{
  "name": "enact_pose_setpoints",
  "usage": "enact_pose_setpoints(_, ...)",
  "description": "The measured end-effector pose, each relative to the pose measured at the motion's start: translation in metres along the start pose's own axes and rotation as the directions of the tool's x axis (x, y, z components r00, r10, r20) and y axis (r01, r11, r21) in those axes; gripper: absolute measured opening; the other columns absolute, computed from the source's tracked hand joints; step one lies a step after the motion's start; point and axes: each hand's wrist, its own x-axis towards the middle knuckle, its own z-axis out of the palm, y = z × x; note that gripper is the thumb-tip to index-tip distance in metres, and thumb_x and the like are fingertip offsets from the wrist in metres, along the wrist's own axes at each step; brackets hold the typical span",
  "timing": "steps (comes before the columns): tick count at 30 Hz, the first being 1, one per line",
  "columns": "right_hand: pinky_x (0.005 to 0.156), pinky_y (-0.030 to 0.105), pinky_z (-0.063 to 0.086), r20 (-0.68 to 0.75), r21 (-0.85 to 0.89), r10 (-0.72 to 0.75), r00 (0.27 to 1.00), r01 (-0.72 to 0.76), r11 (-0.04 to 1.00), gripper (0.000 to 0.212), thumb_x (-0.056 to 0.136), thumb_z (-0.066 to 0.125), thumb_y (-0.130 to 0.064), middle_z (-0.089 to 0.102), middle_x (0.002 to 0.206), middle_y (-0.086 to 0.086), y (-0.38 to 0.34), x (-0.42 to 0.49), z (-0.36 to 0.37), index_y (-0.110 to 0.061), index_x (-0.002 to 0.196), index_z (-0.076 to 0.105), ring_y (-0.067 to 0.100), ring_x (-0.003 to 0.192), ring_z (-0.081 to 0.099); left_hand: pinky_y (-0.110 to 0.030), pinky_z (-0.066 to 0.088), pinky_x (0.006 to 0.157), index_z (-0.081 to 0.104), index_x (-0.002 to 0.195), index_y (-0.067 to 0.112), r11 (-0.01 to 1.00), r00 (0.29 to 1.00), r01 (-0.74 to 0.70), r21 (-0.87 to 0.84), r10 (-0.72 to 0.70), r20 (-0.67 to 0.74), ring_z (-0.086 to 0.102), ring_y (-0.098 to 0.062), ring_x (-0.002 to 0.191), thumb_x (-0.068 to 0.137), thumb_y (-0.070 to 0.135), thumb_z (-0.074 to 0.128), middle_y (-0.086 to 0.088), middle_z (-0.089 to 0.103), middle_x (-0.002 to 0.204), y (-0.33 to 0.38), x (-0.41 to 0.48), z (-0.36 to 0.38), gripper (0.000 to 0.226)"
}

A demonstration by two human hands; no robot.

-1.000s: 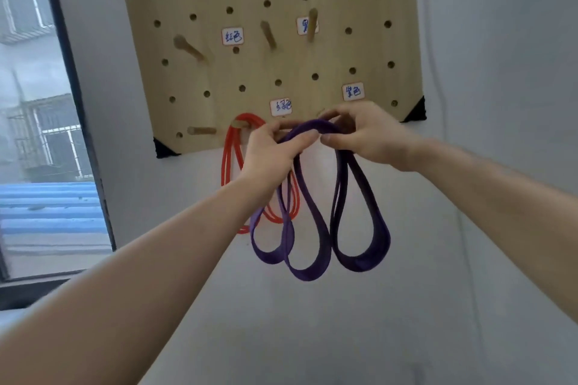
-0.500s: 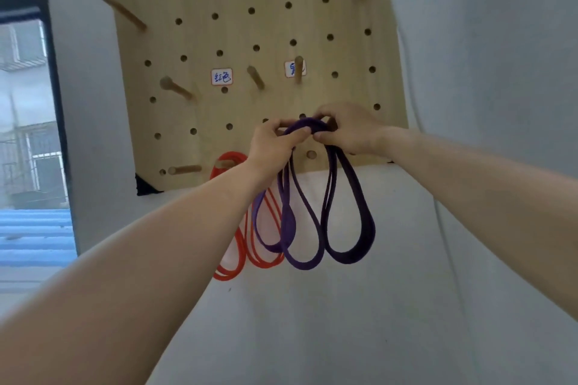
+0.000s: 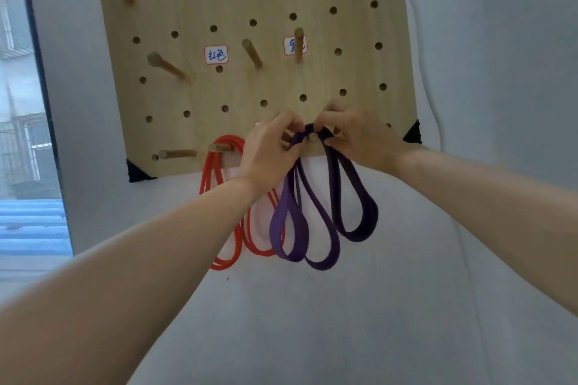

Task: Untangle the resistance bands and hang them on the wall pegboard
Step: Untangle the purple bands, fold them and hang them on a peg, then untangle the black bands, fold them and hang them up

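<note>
A purple resistance band (image 3: 322, 228), folded into three hanging loops, drapes over a wooden peg (image 3: 311, 137) on the bottom row of the wooden pegboard (image 3: 250, 3). My left hand (image 3: 269, 153) pinches the top of the purple band left of that peg. My right hand (image 3: 356, 137) pinches it on the right. A red resistance band (image 3: 219, 212) hangs in loops from the neighbouring peg (image 3: 219, 147) to the left, partly hidden behind my left wrist.
Several bare wooden pegs (image 3: 165, 64) stick out of the board, with small handwritten labels (image 3: 216, 55) beside some. A window (image 3: 25, 134) is on the left. Grey wall (image 3: 344, 306) lies below and right of the board.
Both hands carried the purple band's top toward the board and over the bottom-row peg. The view has moved closer to the board.
</note>
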Motion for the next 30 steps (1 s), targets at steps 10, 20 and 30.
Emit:
enact_pose_setpoints(10, 0.079, 0.037, 0.052, 0.24, -0.238, 0.237, 0.941, -0.18, 0.954, 0.043, 0.087, 0.071, -0.028, 0.07, 0.107, 0.001, -0.009, 0.01, -0.008, -0.037, 0.128, 0.064, 0.026, 0.103, 0.062, -0.01, 0.049, 0.077, 0.07, 0.122, 0.014, 0.969, 0.94, 0.243, 0.034, -0.244, 0.239, 0.065, -0.014, 0.094, 0.082, 0.003, 0.078, 0.003, 0.063, 0.113, -0.009, 0.021, 0.006, 0.042)
enact_pose_setpoints(20, 0.097, 0.036, 0.027, 0.199, -0.099, 0.307, 0.931, -0.292, 0.951, 0.054, 0.084, 0.073, -0.026, 0.054, 0.138, -0.004, -0.027, -0.016, -0.016, -0.029, 0.135, 0.057, 0.026, 0.133, 0.039, -0.039, 0.055, 0.099, 0.065, 0.133, 0.023, 0.957, 0.878, 0.284, 0.057, -0.284, 0.386, 0.065, -0.014, 0.111, 0.084, 0.02, 0.079, 0.003, 0.069, 0.124, 0.008, -0.021, -0.038, 0.052)
enact_pose_setpoints(30, 0.07, 0.021, 0.046, 0.276, 0.359, 0.262, 0.925, -0.352, 0.864, 0.007, 0.082, 0.075, -0.013, 0.07, 0.079, -0.01, -0.135, -0.17, 0.05, -0.018, 0.086, 0.076, 0.008, 0.072, 0.062, -0.018, 0.057, 0.08, 0.077, 0.107, 0.018, 0.865, 0.642, 0.501, -0.03, -0.348, 0.683, 0.072, -0.004, 0.086, 0.086, 0.022, 0.08, 0.008, 0.077, 0.094, 0.04, -0.204, -0.067, 0.021)
